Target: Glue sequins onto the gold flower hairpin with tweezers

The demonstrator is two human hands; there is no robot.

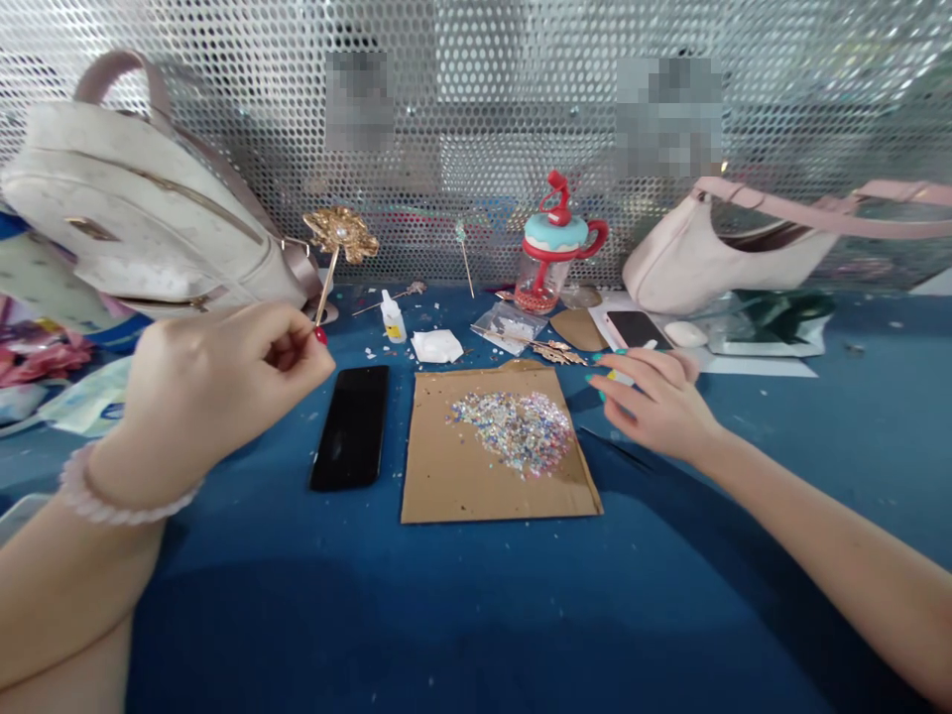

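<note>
My left hand (230,382), with a pale bead bracelet at the wrist, is closed in a pinch on the thin stick of a gold flower hairpin (340,235). The flower points up, with a pearl-like centre. My right hand (658,402) has its fingers curled around a small white glue bottle (622,378) with a yellow label; the fingers partly cover it. Between the hands lies a cardboard sheet (438,476) bearing a heap of glittering sequins (517,428). Dark tweezers (617,448) rest beside the cardboard, below my right hand.
A black phone (349,426) lies left of the cardboard. Behind stand another glue bottle (393,319), a crumpled tissue (436,346) and a red-lidded cup (546,253). A backpack (149,198) and a pink handbag (714,248) lean against the perforated metal screen (491,79).
</note>
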